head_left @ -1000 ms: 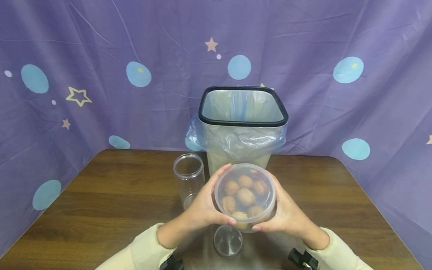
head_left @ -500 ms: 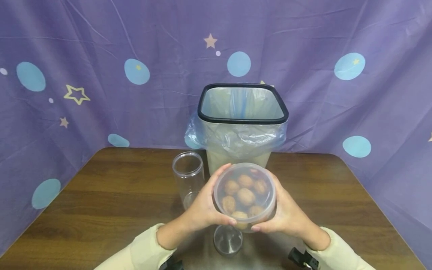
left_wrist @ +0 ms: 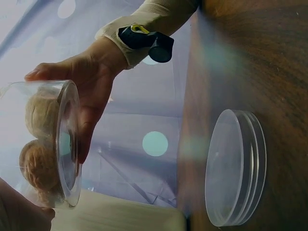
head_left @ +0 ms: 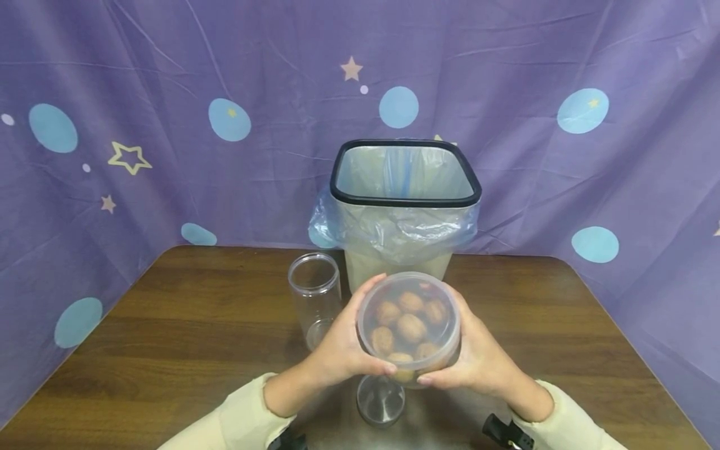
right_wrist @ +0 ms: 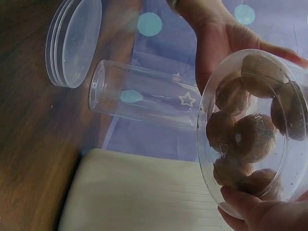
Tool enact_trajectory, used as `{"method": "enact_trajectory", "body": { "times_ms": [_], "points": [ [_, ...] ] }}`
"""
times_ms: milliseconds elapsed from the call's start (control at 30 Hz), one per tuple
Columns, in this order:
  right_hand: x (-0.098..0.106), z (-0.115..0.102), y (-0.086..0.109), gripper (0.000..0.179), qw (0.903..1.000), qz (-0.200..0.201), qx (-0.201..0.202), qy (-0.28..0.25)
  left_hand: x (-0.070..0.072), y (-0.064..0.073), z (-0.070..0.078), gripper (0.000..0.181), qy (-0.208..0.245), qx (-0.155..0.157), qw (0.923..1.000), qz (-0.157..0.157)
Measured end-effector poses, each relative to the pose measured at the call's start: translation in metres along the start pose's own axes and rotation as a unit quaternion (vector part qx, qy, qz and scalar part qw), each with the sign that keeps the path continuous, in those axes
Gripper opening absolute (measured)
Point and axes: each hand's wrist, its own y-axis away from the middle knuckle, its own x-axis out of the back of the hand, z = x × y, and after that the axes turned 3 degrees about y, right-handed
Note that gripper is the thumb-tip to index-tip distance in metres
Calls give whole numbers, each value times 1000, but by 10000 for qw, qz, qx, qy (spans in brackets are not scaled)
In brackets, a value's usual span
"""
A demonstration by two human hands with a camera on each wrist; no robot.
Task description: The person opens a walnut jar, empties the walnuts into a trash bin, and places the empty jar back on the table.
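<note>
A round clear plastic container (head_left: 409, 325) of walnuts is raised above the table between both hands, its frosted lid on top and tilted toward the head camera. My left hand (head_left: 343, 350) grips its left side, thumb along the near edge. From the other side my right hand (head_left: 478, 353) grips it in the same way. Several walnuts (right_wrist: 252, 137) show through the clear wall in the right wrist view. Below the container lies a round clear lid (head_left: 380, 401), also visible at the right of the left wrist view.
An open clear jar (head_left: 315, 297) stands upright left of the container. Behind it is a cream bin (head_left: 388, 275) with a black rim (head_left: 405, 203) and a bluish plastic liner. The wooden table (head_left: 185, 325) ends at a purple patterned curtain (head_left: 270, 162).
The head view has shifted very slightly. Both hands keep the same grip on the container, and the jar, lid and bin stay in place.
</note>
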Motion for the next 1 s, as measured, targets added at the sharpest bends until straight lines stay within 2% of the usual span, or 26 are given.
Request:
{"method": "enact_trajectory", "body": {
  "times_ms": [300, 533, 733, 1000],
  "points": [
    [-2, -1, 1, 117, 9998, 58, -41, 193, -3, 1, -1, 116, -174, 82, 9998, 103],
    [-3, -4, 1, 115, 9986, 136, -150, 483, -8, 1, -3, 115, -217, 60, 9992, 337],
    [-6, -3, 0, 116, 9988, 241, -132, 411, -12, 3, -4, 115, -141, 190, 9982, 560],
    [-10, -2, 0, 115, 9984, 382, -89, 404, -18, 6, -4, 116, -54, 181, 9969, 762]
  ]
}}
